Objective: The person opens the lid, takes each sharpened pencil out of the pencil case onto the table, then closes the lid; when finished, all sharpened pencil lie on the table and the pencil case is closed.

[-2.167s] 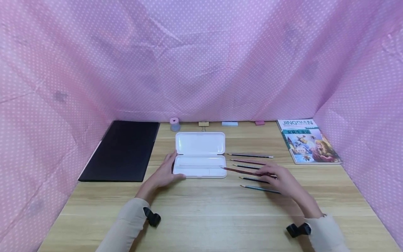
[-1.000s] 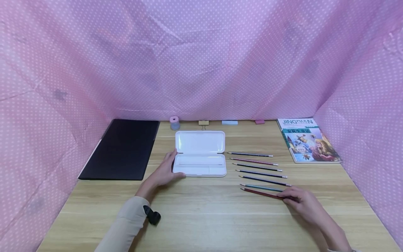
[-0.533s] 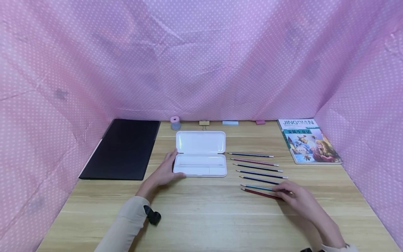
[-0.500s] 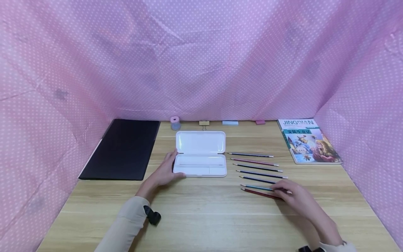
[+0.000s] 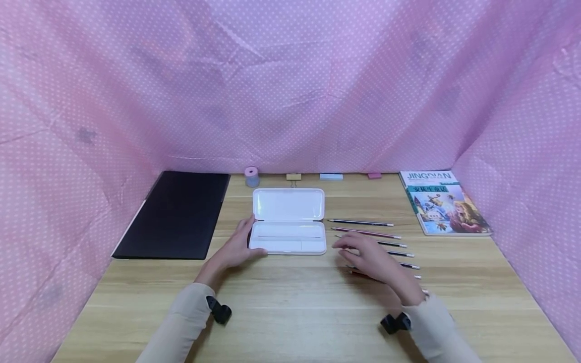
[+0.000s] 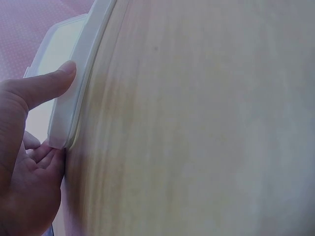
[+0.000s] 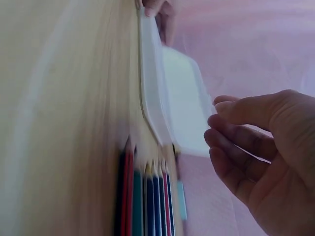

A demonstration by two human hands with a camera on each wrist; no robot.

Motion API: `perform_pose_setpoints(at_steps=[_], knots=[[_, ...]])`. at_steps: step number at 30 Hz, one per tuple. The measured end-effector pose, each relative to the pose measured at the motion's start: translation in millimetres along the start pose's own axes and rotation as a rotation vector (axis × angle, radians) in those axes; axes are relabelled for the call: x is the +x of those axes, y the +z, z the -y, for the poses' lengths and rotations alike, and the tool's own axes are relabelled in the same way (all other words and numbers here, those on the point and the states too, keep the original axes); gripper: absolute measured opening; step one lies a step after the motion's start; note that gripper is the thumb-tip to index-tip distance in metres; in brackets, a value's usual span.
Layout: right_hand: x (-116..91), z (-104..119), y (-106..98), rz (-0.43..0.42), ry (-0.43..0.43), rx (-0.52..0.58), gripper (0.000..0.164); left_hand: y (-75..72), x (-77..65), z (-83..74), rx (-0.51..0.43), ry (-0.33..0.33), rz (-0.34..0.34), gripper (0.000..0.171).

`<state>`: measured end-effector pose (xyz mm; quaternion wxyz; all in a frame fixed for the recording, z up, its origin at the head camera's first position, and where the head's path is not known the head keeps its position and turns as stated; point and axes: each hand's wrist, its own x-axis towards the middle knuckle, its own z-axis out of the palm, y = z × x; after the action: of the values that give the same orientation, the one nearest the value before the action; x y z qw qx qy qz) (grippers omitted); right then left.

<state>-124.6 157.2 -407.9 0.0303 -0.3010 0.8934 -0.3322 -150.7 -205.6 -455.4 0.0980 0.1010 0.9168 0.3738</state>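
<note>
A white pencil case point(image 5: 313, 245) lies with its lid point(image 5: 288, 204) folded back in the head view, a divided tray inside it. My left hand point(image 5: 236, 248) grips its left end; in the left wrist view the thumb point(image 6: 61, 76) presses the front wall and the fingers curl at the corner. My right hand point(image 5: 369, 257) hovers over a row of pencils with fingers loosely bent and holding nothing. Part of the row is hidden under that hand. A dark pencil point(image 5: 360, 223) and a red pencil point(image 5: 374, 233) show at the far side; the right wrist view shows a teal pencil point(image 7: 137, 201) among several others.
At the back stand a pink-and-blue cylinder point(image 5: 251, 177), a binder clip point(image 5: 293, 177), a light-blue block point(image 5: 331, 177) and a pink eraser-like block point(image 5: 374, 176). A black folder point(image 5: 174, 217) lies left, a picture book point(image 5: 442, 204) right. Pink dotted cloth point(image 5: 290, 91) encloses the table.
My right hand laid the red pencil at the near end of the row, fingered the teal pencil's end, let go, then moved left toward the pencil tips. My left hand stayed on the case.
</note>
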Motion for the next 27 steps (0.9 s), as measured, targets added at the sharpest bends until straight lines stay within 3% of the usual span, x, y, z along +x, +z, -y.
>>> perform_pose_setpoints(at_steps=[6, 11, 19, 27], knots=[[40, 9, 19, 0.053, -0.007, 0.069, 0.024, -0.7, 0.1, 0.3, 0.02, 0.011, 0.003, 0.112], [65, 9, 36, 0.1, 0.029, 0.008, 0.028, -1.0, 0.2, 0.0, 0.019, 0.012, 0.005, 0.112], [87, 7, 49, 0.173, 0.035, -0.06, 0.029, -0.5, 2.1, 0.7, 0.011, 0.006, 0.01, 0.111], [98, 2, 50, 0.246, 0.036, -0.015, 0.026, -0.4, 1.2, 0.5, 0.019, 0.014, 0.003, 0.111]])
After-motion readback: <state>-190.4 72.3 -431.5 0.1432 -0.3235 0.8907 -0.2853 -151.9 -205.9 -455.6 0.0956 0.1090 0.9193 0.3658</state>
